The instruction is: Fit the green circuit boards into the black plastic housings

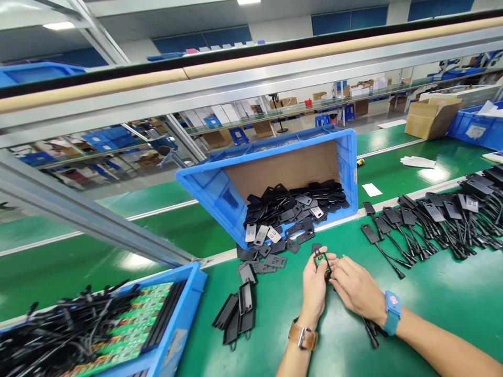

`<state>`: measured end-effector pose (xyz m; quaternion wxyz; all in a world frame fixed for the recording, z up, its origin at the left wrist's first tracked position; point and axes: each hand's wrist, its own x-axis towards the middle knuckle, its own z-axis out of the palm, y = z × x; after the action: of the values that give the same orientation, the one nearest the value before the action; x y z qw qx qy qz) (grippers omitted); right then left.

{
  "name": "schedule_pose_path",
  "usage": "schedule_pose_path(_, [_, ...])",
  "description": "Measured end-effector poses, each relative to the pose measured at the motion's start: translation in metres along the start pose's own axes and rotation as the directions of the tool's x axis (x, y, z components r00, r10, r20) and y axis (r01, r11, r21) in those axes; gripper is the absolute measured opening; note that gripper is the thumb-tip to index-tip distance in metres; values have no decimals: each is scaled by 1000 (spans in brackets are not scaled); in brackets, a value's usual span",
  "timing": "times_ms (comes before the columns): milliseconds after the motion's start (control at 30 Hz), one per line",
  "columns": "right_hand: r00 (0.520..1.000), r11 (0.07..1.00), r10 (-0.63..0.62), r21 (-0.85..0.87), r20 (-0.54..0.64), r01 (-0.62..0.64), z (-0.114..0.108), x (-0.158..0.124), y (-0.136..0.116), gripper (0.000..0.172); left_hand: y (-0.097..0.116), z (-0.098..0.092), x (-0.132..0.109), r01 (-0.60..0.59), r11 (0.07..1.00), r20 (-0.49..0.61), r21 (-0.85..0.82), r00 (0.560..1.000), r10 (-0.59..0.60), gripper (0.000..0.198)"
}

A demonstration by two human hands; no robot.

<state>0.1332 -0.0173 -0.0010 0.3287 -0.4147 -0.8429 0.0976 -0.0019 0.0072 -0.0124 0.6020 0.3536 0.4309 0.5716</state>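
Observation:
My left hand, with a brown watch strap at the wrist, is closed around a small black plastic case. A green circuit board shows in the case, with my thumb pressed on it. My right hand, wearing a blue wristband, is right beside the case. Its fingers are bent and pressed together, hiding what they grip. Black cable ends stick out from beneath that hand onto the green bench. Several flat black covers lie beyond my left hand, and several open black case shells are to its left.
A tilted blue bin spills black covers towards me. Front left, another blue bin holds cables and green circuit boards. Cabled black units lie in a row at right. Behind them are a white glove and a cardboard box.

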Motion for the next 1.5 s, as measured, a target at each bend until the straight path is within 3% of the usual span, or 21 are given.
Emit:
schedule_pose_path(100, [982, 968, 186, 164, 37, -189, 4, -2, -4, 4, 4, 3, -3, -25, 997, 9, -69, 1000, 25, 43])
schedule_pose_path(200, [936, 893, 331, 282, 117, -351, 5, -1, -6, 18, 4, 6, -6, -62, 992, -3, -113, 998, 62, 43])
schedule_pose_path(367, [897, 729, 362, 521, 255, -443, 8, 0, -5, 38, 2, 11, -11, -89, 981, -21, -171, 996, 87, 44])
schedule_pose_path(467, [881, 589, 382, 660, 280, -466, 12, 1, -3, 41, 2, 14, -13, -101, 973, -53, -209, 994, 92, 44])
schedule_pose_path(533, [884, 554, 384, 699, 267, -452, 14, 0, -3, 41, 2, 15, -14, -111, 967, -88, -231, 992, 92, 43])
schedule_pose_path(867, [914, 746, 379, 537, 141, -393, 6, 1, -8, 32, 3, 18, -17, -170, 961, -88, -217, 984, 154, 36])
schedule_pose_path(1267, [873, 664, 438, 577, 214, -475, 14, 4, 1, 33, -2, 16, -16, -169, 942, -76, -292, 985, 153, 33])
schedule_pose_path(1500, [879, 614, 401, 637, 257, -466, 19, 1, 2, 40, 1, 19, -20, -210, 940, -127, -268, 975, 182, 33])
